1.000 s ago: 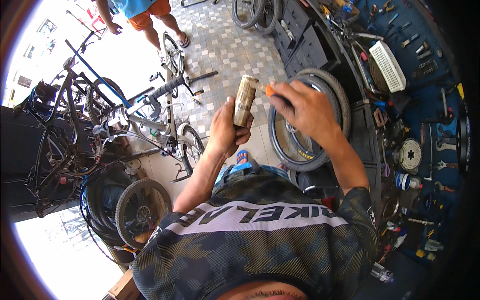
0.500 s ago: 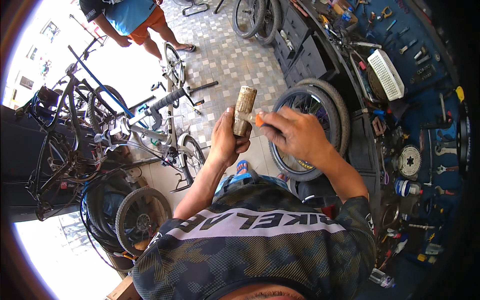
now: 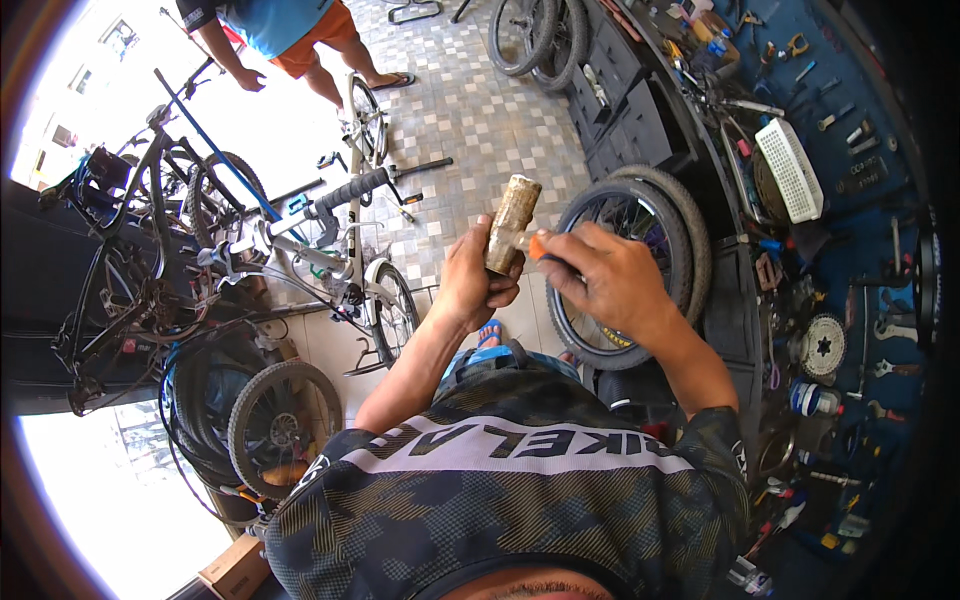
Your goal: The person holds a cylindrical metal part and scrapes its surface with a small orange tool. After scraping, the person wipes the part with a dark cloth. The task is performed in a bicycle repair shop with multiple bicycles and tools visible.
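Observation:
My left hand (image 3: 468, 280) is closed round the lower part of a short, worn cylinder (image 3: 515, 212) with a patchy brown and whitish surface. The cylinder stands nearly upright in the view, leaning slightly right. In my right hand (image 3: 618, 280) I grip a small orange-handled tool (image 3: 539, 246) with a pale end, which meets the cylinder's right side. My fingers cover most of its handle, so I cannot tell its exact kind.
Bicycle wheels (image 3: 690, 215) lean against black drawers (image 3: 640, 125) on the right. Tools hang on a blue board (image 3: 850, 210) beyond. A white bicycle (image 3: 355, 215) stands to the left, near frames and more wheels (image 3: 285, 430). Another person (image 3: 290, 30) stands at far left.
Both hands, the cylinder and the surroundings have shifted to the right in the view. The tool's pale end remains against the cylinder. The other person's hand has moved slightly.

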`<state>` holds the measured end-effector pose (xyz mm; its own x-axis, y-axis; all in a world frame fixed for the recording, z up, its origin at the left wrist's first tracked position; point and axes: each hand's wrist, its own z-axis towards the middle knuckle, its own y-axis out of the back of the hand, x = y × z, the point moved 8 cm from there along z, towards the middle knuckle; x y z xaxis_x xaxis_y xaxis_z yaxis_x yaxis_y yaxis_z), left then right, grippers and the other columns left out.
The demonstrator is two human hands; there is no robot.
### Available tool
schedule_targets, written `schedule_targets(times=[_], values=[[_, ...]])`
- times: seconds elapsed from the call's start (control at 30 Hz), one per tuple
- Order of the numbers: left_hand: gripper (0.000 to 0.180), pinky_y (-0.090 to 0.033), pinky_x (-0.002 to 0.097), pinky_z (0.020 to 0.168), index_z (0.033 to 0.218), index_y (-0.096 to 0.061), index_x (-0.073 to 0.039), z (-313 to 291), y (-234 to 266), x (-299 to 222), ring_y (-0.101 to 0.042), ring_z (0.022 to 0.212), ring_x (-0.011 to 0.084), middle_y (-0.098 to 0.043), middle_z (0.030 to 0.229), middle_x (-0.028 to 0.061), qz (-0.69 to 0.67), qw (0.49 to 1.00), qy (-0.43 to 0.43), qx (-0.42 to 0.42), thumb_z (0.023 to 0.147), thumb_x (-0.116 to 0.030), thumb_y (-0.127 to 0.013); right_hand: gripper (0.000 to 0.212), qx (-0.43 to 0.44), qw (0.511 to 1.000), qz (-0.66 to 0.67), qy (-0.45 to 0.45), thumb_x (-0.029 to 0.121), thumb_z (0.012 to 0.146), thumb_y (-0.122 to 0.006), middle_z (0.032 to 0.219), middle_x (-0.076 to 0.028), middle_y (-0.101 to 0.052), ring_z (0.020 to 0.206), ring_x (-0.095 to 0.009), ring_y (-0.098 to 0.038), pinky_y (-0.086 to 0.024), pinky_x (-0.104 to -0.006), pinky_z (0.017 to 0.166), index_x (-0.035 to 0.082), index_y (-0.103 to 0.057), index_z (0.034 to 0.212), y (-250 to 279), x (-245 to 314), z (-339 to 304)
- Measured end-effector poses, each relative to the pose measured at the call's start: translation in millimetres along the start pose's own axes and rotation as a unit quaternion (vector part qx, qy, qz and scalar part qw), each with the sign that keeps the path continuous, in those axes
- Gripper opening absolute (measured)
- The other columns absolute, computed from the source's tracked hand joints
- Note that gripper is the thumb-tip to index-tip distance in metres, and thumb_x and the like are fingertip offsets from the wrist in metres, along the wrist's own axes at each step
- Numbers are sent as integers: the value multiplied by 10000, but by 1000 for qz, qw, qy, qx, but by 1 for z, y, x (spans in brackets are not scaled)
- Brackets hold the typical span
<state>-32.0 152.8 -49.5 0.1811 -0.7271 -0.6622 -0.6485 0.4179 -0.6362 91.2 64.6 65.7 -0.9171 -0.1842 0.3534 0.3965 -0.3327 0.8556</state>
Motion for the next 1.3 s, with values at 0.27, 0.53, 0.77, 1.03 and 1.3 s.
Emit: schedule_targets(times=[0.27, 0.53, 0.77, 1.03, 1.3], values=[[561, -251, 218, 397, 1476, -557, -70, -3, -9, -5, -305, 520, 79, -497, 748, 24, -59, 996, 25, 67, 1193, -467, -281, 296, -20, 1000, -22, 4, 386, 1028, -727, 904, -72, -681, 713, -327, -734, -601, -452, 599, 219, -721, 1272, 0, -5, 1], [563, -251, 203, 371, 1476, -555, -78, -8, -8, 1, -307, 499, 60, -478, 732, 17, -70, 996, 48, 42, 1192, -497, -308, 296, -50, 999, -8, -5, 384, 1028, -729, 907, -65, -684, 733, -299, -745, -605, -422, 609, 231, -730, 1282, 7, -15, 4], [503, -254, 200, 342, 1311, -606, -114, -2, -5, 1, -301, 482, 64, -485, 720, 31, -96, 992, 49, 63, 1188, -516, -330, 292, -27, 998, 24, -43, 360, 1013, -747, 911, -86, -693, 728, -334, -746, -611, -454, 625, 212, -724, 1264, 5, -22, 2], [505, -252, 208, 358, 1322, -585, -95, -11, -12, 0, -322, 485, 62, -515, 749, 44, -102, 988, 63, 99, 1192, -511, -332, 287, -51, 998, -10, -47, 338, 992, -774, 918, -72, -703, 728, -314, -748, -611, -436, 614, 216, -742, 1250, 12, -19, -6], [582, -277, 189, 374, 1406, -555, -114, -10, -11, 2, -353, 511, 61, -533, 784, 57, -111, 985, 63, 118, 1171, -602, -343, 303, -57, 998, 12, -36, 335, 1008, -759, 930, -66, -711, 743, -310, -743, -605, -431, 622, 217, -713, 1282, 18, -9, -4]])
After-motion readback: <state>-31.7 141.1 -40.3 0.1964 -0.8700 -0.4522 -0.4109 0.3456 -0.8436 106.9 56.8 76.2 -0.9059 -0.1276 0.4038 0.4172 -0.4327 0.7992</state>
